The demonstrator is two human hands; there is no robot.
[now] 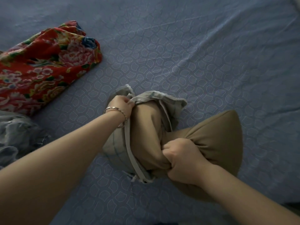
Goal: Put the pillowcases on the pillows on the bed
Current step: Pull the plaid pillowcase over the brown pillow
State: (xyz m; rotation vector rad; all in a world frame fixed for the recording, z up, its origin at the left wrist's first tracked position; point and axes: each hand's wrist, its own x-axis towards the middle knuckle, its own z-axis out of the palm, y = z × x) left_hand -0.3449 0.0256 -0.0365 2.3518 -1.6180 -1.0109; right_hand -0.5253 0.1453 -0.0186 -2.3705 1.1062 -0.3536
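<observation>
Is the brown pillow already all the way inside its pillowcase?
No: a large part of the brown pillow bulges outside the pale pillowcase, where the right hand grips it.

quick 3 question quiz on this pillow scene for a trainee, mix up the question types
1. True or false: the tan fabric pillow is fully inside the pale grey checked pillowcase.
2. The right hand grips: A the pillow, B the pillowcase, C nothing.
3. Fill in: the red floral cloth lies on the blue patterned bedsheet, to the pillow's ____.
Key: 1 false; 2 A; 3 left.
</observation>
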